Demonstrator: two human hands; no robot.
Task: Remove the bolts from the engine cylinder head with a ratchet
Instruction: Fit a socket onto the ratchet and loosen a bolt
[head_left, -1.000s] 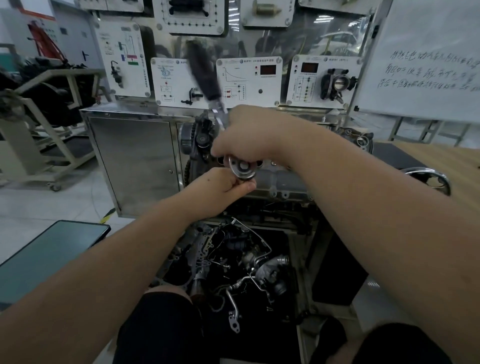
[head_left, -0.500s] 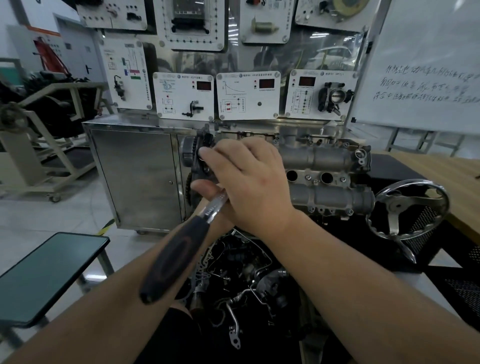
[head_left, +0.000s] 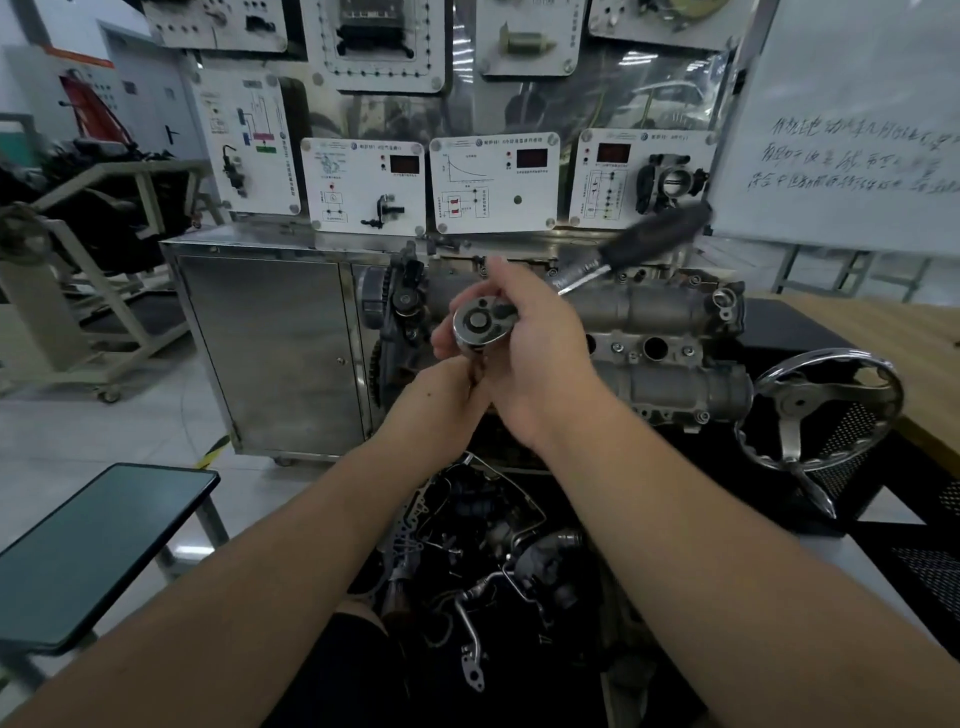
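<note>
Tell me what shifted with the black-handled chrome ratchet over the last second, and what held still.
The black-handled chrome ratchet swung: handle up a second ago, down-left half a second ago, now up-right. The right hand kept gripping its head; the left hand stayed beneath. The grey metal cylinder head and chrome handwheel did not move.

Cabinet (head_left: 270, 353) left of cylinder head (head_left: 660, 332), handwheel (head_left: 821, 408) right

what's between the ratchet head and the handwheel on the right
In the head view, the right hand and the engine cylinder head lie between the ratchet head and the handwheel.
</note>
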